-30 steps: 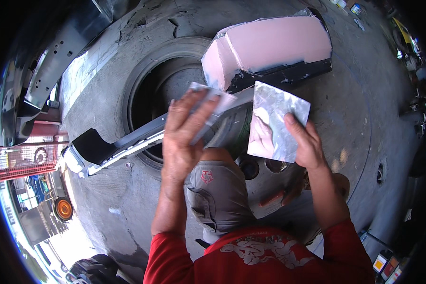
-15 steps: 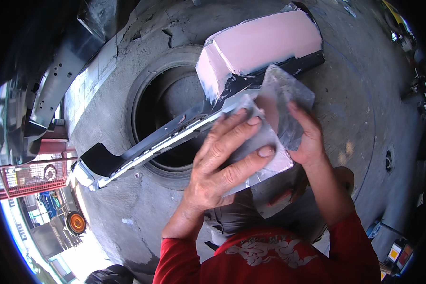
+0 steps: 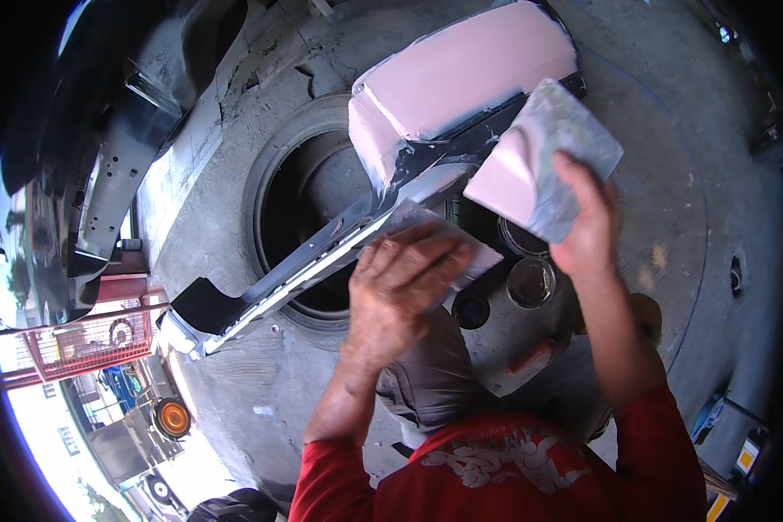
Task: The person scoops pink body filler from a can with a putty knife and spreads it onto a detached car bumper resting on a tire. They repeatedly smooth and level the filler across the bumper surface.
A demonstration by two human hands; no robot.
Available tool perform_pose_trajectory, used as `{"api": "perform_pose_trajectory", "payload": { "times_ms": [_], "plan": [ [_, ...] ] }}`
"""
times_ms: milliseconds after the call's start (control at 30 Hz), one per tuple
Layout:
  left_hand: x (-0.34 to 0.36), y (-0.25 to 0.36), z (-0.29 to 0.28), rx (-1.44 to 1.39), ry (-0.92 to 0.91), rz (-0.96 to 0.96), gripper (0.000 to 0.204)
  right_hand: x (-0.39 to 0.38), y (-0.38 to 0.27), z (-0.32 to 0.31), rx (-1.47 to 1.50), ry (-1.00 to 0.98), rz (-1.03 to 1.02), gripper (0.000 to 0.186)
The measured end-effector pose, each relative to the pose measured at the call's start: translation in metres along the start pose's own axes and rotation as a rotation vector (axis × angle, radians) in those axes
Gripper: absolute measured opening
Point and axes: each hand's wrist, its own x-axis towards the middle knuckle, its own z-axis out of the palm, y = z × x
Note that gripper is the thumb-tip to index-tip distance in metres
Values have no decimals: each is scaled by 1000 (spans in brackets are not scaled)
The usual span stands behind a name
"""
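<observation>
While the right hand [image 3: 587,217] pinches a flat plate [image 3: 574,139] bearing pink paste [image 3: 509,178], thumb on top and other fingers mostly hidden, the left hand [image 3: 400,283] presses partly bent fingers over a thin spreader [image 3: 485,259]. The pink-coated panel [image 3: 470,74] lies beyond both hands, its long axis slanting from near left to far right. The plate sits nearer the panel's right end; the left hand is nearer the pale strip [image 3: 309,265] crossing the tyre [image 3: 309,113].

It's an auto wkshp, w/ pink-coated car pt. [image 3: 470,70], tyre [image 3: 309,120], conc. floor [image 3: 235,383].
</observation>
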Motion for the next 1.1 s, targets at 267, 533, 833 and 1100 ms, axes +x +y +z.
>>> {"api": "perform_pose_trajectory", "payload": {
  "times_ms": [267,533,833,1100],
  "plan": [
    [52,-80,-49,209,223,-364,30,49,-45,-22,160,24,97,39],
    [147,-127,-11,555,147,-112,40,85,-25,-30,231,-147,162,33],
    [147,-106,37,722,56,-126,38,107,-24,-38,191,-111,207,33],
    [154,-120,39,811,65,-160,37,122,-33,-43,194,-136,205,35]
  ]
}}
